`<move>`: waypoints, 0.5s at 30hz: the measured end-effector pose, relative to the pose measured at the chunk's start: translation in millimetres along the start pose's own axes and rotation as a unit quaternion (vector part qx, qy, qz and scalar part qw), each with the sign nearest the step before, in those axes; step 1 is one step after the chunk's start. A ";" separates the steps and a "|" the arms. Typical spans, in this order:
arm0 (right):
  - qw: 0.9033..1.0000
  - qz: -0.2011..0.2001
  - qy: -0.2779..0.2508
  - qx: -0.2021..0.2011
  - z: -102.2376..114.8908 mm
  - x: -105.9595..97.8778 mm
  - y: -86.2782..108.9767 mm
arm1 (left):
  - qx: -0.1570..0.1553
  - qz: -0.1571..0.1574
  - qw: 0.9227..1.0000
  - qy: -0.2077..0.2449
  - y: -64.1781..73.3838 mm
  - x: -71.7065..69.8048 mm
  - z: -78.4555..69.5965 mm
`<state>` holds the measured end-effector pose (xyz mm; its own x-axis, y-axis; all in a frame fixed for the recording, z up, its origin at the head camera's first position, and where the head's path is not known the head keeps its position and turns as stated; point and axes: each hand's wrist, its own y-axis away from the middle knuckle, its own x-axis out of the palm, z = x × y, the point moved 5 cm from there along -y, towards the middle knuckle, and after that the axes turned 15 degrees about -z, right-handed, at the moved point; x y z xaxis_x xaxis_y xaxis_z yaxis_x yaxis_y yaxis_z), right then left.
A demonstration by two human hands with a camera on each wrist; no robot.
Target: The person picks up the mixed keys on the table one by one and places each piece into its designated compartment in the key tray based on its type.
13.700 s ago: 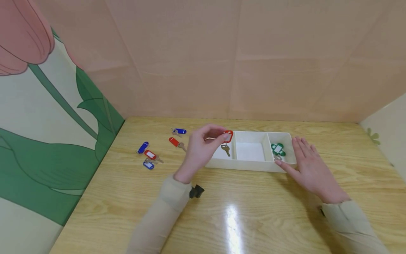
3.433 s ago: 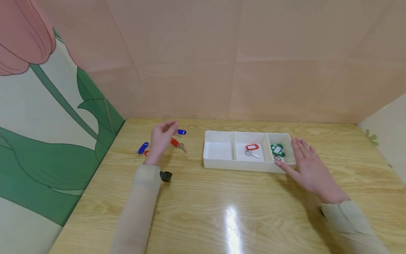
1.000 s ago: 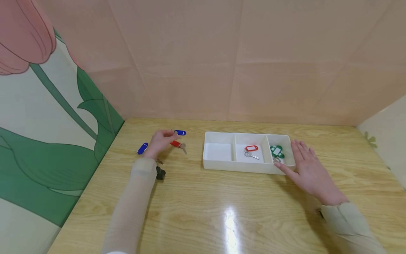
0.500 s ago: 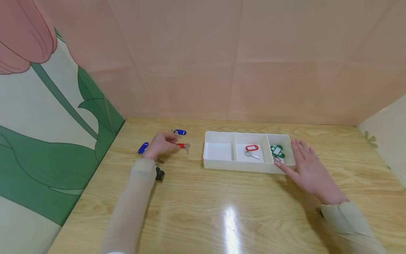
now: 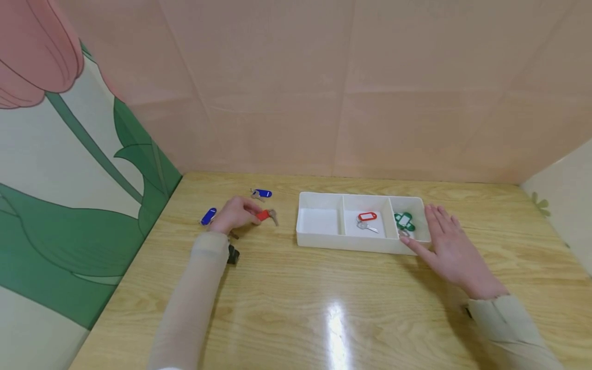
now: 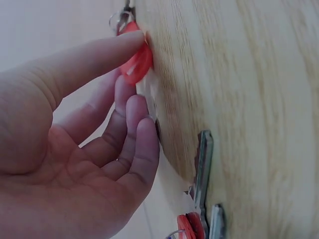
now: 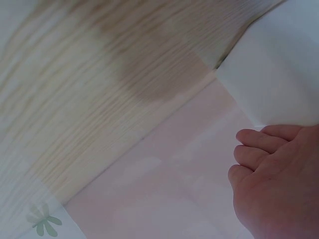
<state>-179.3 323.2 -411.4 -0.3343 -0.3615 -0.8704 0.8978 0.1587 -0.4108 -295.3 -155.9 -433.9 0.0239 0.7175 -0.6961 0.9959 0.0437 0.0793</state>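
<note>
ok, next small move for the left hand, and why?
Probably carry the red tag pinched in the left hand toward the middle compartment of the white tray: another red tag lies there; green tags occupy the right compartment.

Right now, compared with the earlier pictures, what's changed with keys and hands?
A red-tagged key went right and down from the left hand into the middle compartment of the white tray. That hand let go, moved back left and pinches another red tag. Unchanged: the right hand at the tray's right end, the green tags, two blue tags.
</note>
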 end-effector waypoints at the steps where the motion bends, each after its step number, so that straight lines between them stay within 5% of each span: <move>1: 1.000 0.001 0.000 0.000 0.0 0.1 0.1 | -0.001 0.000 1.000 -0.001 0.0 -0.2 0.1; 15: 1.000 0.003 -0.001 0.001 0.7 0.4 0.2 | -0.001 -0.005 1.000 0.017 2.0 -0.7 -2.2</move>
<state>-179.1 322.4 -411.7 -0.3290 -0.3620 -0.8722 0.9000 0.1595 -0.4056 -293.5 -154.7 -431.7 0.0102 0.7399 -0.6726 0.9959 0.0527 0.0730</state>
